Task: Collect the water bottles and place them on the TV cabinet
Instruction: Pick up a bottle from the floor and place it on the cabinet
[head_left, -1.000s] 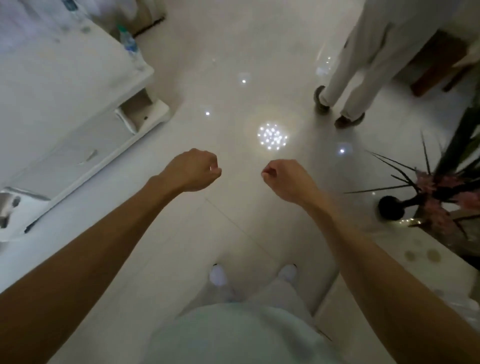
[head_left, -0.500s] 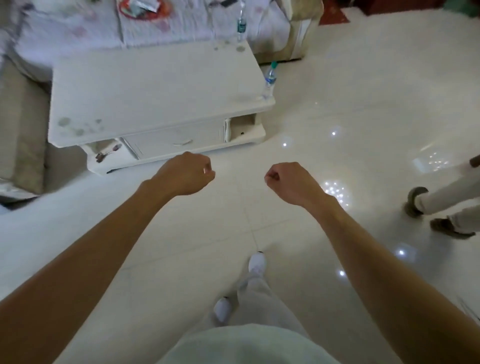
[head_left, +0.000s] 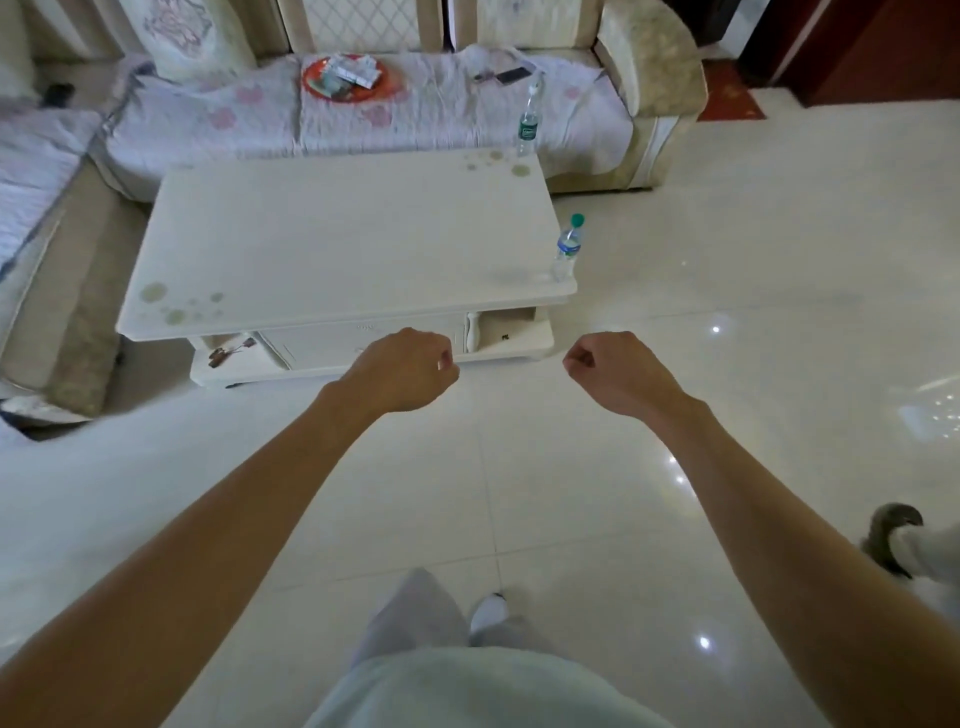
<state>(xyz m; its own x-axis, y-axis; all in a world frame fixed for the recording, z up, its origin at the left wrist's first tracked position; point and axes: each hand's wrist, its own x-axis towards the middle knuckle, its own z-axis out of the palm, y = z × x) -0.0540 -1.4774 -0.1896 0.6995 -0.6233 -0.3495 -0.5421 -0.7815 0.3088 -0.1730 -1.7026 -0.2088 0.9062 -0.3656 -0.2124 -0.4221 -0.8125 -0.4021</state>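
- The view looks down from the person's head onto a glossy white tiled floor, with both bare forearms stretched forward.
- The left hand (head_left: 402, 371) is a loose fist with the fingers curled in, and it holds nothing.
- The right hand (head_left: 618, 371) is curled the same way and is also empty.
- A second ago the camera faced mostly open floor. It has since swung round, so the whole white coffee table (head_left: 337, 244) now sits straight ahead. The fists look unchanged.
- A small water bottle with a green cap (head_left: 566, 252) stands upright on the table's near right corner, close to the edge.
- A taller clear bottle (head_left: 528, 122) stands upright at the table's far right edge. It is unclear whether its base rests on the tabletop or just behind it.
- Behind the table is a sofa (head_left: 415, 119) with a pale quilted cover. A red tray (head_left: 345, 78) of small packets lies on it.
- Another person's shoe (head_left: 898, 525) shows at the right edge.
- Both bottles are now in plain sight but out of reach, and neither is collected. The person probably needs to step closer, and the green-capped bottle looks nearest to the right hand.
- The TV cabinet is not in view.
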